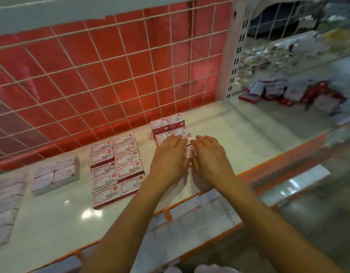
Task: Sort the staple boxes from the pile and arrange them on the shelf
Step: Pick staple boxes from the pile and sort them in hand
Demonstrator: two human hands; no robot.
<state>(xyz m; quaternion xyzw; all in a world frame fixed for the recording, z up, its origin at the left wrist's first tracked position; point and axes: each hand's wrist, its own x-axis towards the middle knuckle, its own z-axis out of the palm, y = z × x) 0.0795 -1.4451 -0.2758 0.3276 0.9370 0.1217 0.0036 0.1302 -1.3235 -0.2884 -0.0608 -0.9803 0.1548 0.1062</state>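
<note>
Red-and-white staple boxes lie in neat rows on the white shelf point(52, 219). One block of boxes point(116, 166) sits left of centre, two columns wide. A second block point(167, 124) stands further right, partly covered by my hands. My left hand point(170, 160) and my right hand point(209, 158) lie side by side over the near boxes of this block, fingers straight and pointing away, pressing on the box tops and sides. A loose pile of staple boxes point(292, 94) lies on the neighbouring shelf at the right, beyond the upright post.
A white wire grid point(103, 79) over a red back panel closes the shelf's rear. Pale boxes point(55, 176) lie in stacks at the left. An orange strip point(268, 166) edges the shelf front. A perforated upright point(231, 62) divides the two shelves.
</note>
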